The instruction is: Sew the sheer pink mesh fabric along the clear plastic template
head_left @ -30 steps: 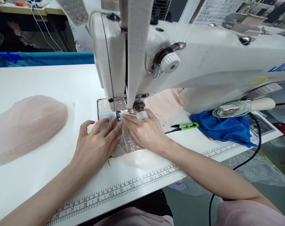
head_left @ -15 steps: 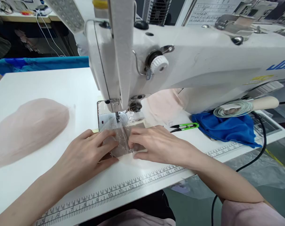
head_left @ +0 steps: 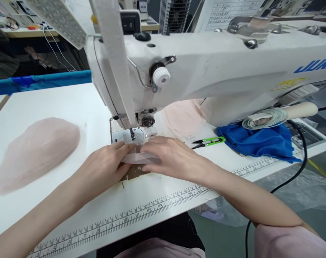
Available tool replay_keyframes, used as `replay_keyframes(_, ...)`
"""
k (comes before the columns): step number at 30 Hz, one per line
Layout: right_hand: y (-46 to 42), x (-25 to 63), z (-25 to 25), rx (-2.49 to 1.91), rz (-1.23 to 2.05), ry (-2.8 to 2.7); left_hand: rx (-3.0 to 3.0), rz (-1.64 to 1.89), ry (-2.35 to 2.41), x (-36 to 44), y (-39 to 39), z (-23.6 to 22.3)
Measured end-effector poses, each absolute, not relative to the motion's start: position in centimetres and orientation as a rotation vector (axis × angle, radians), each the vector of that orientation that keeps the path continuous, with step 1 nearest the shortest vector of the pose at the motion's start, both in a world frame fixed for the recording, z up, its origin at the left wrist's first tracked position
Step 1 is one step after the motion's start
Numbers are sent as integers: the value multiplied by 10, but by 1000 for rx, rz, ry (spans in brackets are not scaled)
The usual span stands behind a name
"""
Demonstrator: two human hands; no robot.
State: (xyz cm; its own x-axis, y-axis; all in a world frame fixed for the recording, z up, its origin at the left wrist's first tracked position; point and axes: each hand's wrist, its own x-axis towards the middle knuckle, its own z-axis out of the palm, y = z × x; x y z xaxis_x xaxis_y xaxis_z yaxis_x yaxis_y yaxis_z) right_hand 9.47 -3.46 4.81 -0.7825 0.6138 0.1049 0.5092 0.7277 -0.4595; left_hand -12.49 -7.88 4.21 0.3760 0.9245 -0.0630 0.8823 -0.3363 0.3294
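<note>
Between my two hands is a small strip of sheer, pale fabric (head_left: 141, 158), its edge raised into a fold just in front of the presser foot (head_left: 132, 134). My left hand (head_left: 106, 165) pinches the strip's left end, fingertips close to the needle plate (head_left: 118, 136). On the other end, the fingers of my right hand (head_left: 173, 156) are closed, with the thumb below. Under the raised fabric a brownish, shiny patch of the machine bed (head_left: 136, 172) shows. The white sewing machine (head_left: 206, 64) stands over both hands; its needle tip is too small to make out.
A sheer pink fabric piece (head_left: 41, 150) lies on the left of the table. Behind my right hand are more pink fabric (head_left: 184, 116) and green thread snips (head_left: 209, 142). A blue cloth (head_left: 254, 143) and coiled cord (head_left: 265, 120) lie right. A printed ruler (head_left: 125, 222) runs along the front edge.
The strip lay flat under my fingertips before; now its edge is lifted and folded between my hands. Both hands have drawn in and closed on it. The camera view has shifted slightly.
</note>
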Motion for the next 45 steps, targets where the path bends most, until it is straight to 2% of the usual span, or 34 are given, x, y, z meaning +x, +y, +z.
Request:
replay_keyframes(3, -32, 92, 36, -846, 352, -2574, 2283, 194, 1583, -127, -69, 42)
replay_keyframes(8, -25, 91, 30, -859, 202, -2416, 2147, 283, 1433, -130, -56, 48)
replay_keyframes(18, -31, 92, 36, -912, 341, -2524, 2107, 458, 1240, -135, -70, 40)
replay_keyframes(24, -34, 92, 35, -810, 240, -2673, 2666, 586, 1191, -132, -86, 17)
replay_keyframes(30, -35, 92, 27, -651, 71, -2710, 3200, 512, 1365, -127, -99, 14)
replay_keyframes(35, -37, 92, 26, -658, 104, -2732, 3139, 343, 1429, -129, -107, 10)
replay_keyframes(45, -34, 90, 25, -658, 50, -2695, 3044, 447, 1390, -128, -98, 13)
